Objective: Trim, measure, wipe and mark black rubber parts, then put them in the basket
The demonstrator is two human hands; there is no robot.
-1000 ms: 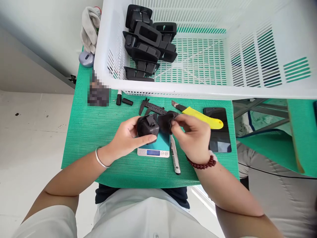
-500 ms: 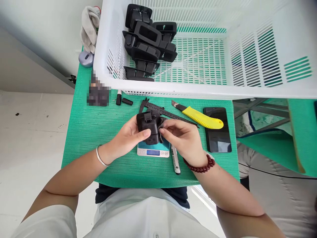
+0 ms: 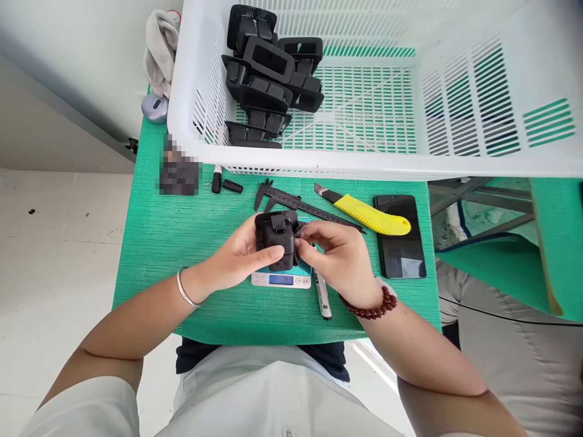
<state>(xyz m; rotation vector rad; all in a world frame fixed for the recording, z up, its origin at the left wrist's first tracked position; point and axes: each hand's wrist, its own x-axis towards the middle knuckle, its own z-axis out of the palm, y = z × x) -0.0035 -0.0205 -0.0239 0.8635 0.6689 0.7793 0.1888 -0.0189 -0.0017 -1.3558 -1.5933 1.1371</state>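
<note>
Left hand grips the black part, fingers closed round it, holding it just above the scale. Right hand pinches at the part's right edge, fingers closed on a small dark bit there. This looks like a hands-on fit or check. Caliper and knife lie beyond on the surface; more parts wait in the basket.

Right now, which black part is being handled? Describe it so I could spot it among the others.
Start at the green mat in front of the white basket. Just above the small scale, the left hand and right hand meet around one boxy black part. Unlike the black parts piled in the basket, it is alone, off the table, with a clip on its top.
</note>
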